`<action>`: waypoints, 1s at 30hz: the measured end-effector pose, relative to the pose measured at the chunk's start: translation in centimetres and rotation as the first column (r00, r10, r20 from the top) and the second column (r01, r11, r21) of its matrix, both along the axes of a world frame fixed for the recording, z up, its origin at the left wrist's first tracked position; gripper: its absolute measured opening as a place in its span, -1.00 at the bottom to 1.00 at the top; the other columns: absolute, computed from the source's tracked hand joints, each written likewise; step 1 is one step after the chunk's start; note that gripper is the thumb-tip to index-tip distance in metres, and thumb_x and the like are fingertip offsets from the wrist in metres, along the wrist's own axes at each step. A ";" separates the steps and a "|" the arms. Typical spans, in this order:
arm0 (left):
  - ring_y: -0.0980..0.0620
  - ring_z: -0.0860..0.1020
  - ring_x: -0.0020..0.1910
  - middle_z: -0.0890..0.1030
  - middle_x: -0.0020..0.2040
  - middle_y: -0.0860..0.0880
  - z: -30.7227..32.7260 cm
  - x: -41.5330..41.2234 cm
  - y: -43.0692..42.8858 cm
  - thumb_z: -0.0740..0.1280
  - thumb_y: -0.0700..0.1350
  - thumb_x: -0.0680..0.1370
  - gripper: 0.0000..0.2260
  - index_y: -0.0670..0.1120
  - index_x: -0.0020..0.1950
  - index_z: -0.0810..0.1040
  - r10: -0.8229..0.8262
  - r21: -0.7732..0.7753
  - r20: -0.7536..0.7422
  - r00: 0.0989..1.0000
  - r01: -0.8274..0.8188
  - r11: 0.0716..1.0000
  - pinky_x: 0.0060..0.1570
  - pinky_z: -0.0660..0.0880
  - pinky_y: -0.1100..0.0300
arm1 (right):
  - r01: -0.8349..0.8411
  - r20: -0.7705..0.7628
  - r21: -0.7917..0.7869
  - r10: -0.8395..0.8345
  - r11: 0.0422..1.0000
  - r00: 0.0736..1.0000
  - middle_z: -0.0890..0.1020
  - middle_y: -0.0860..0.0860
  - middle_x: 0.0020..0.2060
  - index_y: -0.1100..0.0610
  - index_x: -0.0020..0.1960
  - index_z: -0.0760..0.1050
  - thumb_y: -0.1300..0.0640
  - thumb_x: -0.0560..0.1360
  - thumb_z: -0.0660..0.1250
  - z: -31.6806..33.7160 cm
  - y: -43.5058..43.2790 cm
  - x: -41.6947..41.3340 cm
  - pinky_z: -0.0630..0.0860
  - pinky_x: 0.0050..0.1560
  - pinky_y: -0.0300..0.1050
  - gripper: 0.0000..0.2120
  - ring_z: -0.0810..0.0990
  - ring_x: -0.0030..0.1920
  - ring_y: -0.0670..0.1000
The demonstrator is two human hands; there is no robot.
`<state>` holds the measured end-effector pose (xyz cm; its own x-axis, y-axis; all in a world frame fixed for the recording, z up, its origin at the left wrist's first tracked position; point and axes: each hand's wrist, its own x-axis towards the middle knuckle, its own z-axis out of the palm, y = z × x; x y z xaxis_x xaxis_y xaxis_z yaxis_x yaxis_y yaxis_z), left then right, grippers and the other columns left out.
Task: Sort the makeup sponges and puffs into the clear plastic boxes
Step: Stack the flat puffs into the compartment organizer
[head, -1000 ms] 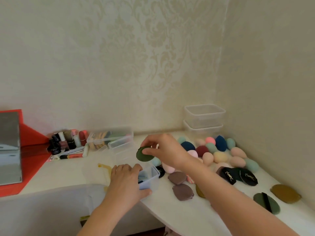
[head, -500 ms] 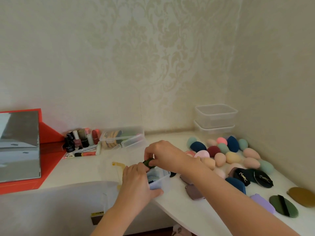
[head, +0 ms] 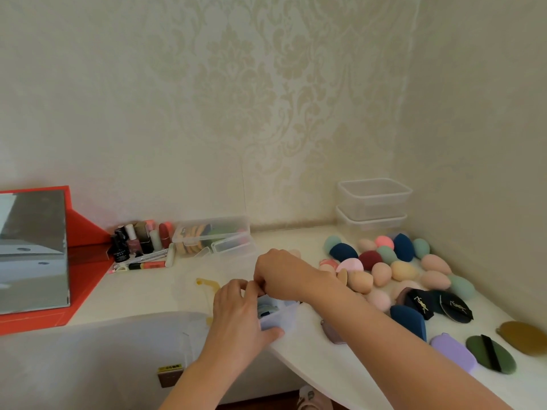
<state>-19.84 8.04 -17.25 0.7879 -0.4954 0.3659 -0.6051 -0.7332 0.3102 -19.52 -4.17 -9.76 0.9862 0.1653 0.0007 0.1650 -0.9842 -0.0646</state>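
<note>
Head: left hand point(head: 236, 315) fingers clamp clear box point(head: 279, 316) at worktop point(head: 340, 368) edge, right hand point(head: 284, 273) fingers unreadable; pushing down could tip it off.

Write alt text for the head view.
The left hand grips a small clear box at the edge of the table while the right hand curls over its top. Sponges and puffs lie to the right, before two stacked clear boxes.

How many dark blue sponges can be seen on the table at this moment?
3. The left dark blue sponge lies at the pile's back left; the rear dark blue sponge beside the pink sponge; the front dark blue sponge by the right forearm, which may hide more.
</note>
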 end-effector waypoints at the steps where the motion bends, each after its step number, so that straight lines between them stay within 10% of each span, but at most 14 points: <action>1: 0.03 0.28 0.25 0.29 0.20 0.03 0.1 0.1 0.0 0.40 0.21 0.38 -0.42 0.05 0.31 0.30 0.004 0.029 0.001 1.000 -0.004 1.000 0.27 0.18 0.24 | 0.001 -0.016 0.032 -0.001 0.999 1.000 0.35 0.03 -0.49 0.17 -0.39 0.39 0.32 0.47 0.20 0.0 -0.1 0.1 0.16 -0.43 -0.19 -0.74 0.28 -0.44 -0.01; 11: 0.05 0.36 0.16 0.41 0.06 0.10 0.3 0.3 0.1 0.41 0.21 0.34 -0.45 0.01 0.21 0.33 -0.001 0.036 0.007 1.000 0.001 0.999 0.19 0.25 0.19 | 0.017 0.088 0.487 -0.068 0.873 0.994 0.70 -0.02 -0.15 0.13 -0.04 0.66 0.20 0.48 0.35 1.0 -4.4 -3.5 0.49 -0.13 -0.37 -0.87 0.60 -0.18 -0.15; 21: 0.00 0.29 0.24 0.43 0.13 0.05 0.3 0.6 0.1 0.33 0.25 0.42 -0.39 0.13 0.42 0.27 -0.013 0.150 -0.006 1.000 0.014 0.989 0.26 0.17 0.13 | 0.324 -0.291 0.128 -0.277 0.937 0.916 0.66 -0.07 -0.18 0.02 -0.10 0.67 0.13 0.37 0.48 0.7 -12.5 -10.2 0.43 -0.25 -0.30 -0.88 0.54 -0.25 -0.11; 25: 0.02 0.28 0.24 0.41 0.14 0.08 0.3 0.6 0.1 0.31 0.28 0.41 -0.39 0.15 0.41 0.25 -0.006 0.165 -0.002 1.000 0.006 0.986 0.27 0.17 0.15 | 0.272 -0.254 -0.001 -0.263 0.962 0.931 0.57 -0.09 -0.09 -0.04 0.01 0.56 -0.07 0.30 0.52 -2.1 -12.2 -11.2 0.46 -0.15 -0.17 -0.68 0.51 -0.15 -0.07; 30: 0.01 0.30 0.22 0.43 0.13 0.06 0.3 0.5 0.1 0.34 0.26 0.41 -0.40 0.13 0.38 0.27 -0.016 0.138 0.007 1.000 0.015 0.990 0.24 0.20 0.14 | 0.238 -0.151 -0.076 -0.247 0.968 0.957 0.51 -0.07 -0.30 -0.02 -0.25 0.47 0.03 0.41 0.37 -2.8 -12.3 -11.0 0.35 -0.33 -0.20 -0.89 0.42 -0.34 -0.07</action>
